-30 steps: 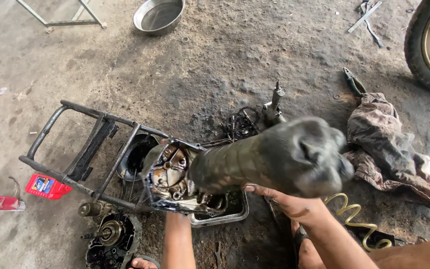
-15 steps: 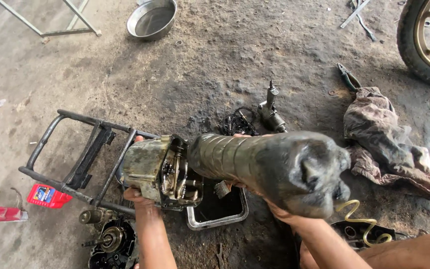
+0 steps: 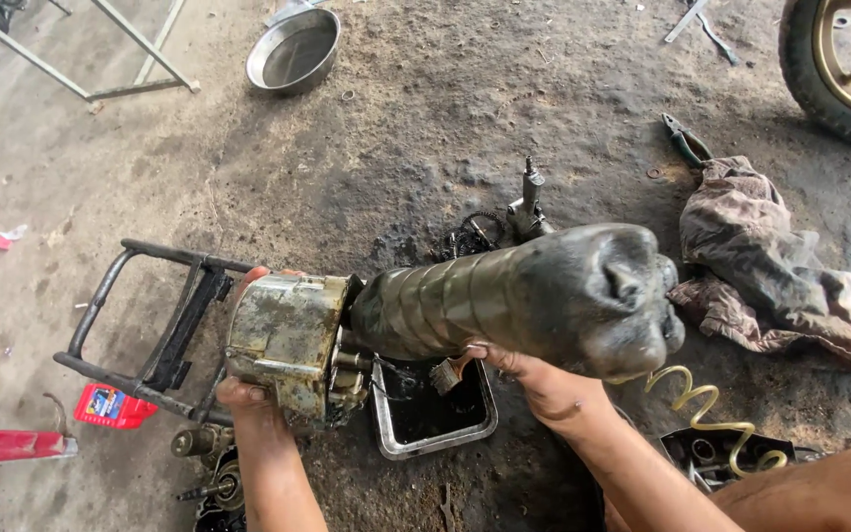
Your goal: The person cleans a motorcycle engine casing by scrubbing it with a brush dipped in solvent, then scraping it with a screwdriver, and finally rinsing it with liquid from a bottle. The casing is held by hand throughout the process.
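Observation:
I hold a large, dirty engine part above the oily ground. Its metal housing [image 3: 286, 340] is at the left end, and a long ribbed dark casing [image 3: 524, 296] runs toward the camera. My left hand [image 3: 248, 399] grips the housing from beneath and behind, fingertips showing at its top. My right hand [image 3: 534, 384] supports the ribbed casing from below. Directly under the part sits a square metal tray [image 3: 435, 414] holding dark oil.
A black metal frame [image 3: 155, 315] lies left, with a red bottle [image 3: 110, 406] beside it. Small engine parts [image 3: 209, 463] sit at bottom left. A dirty rag [image 3: 780, 271], pliers [image 3: 684, 138], a yellow coiled hose [image 3: 706, 414], a steel bowl [image 3: 293, 49] and a wheel [image 3: 839, 69] surround me.
The part has turned, so the housing's flat metal side faces up instead of its open inner gears. My left hand shifted along the housing; the view moved slightly.

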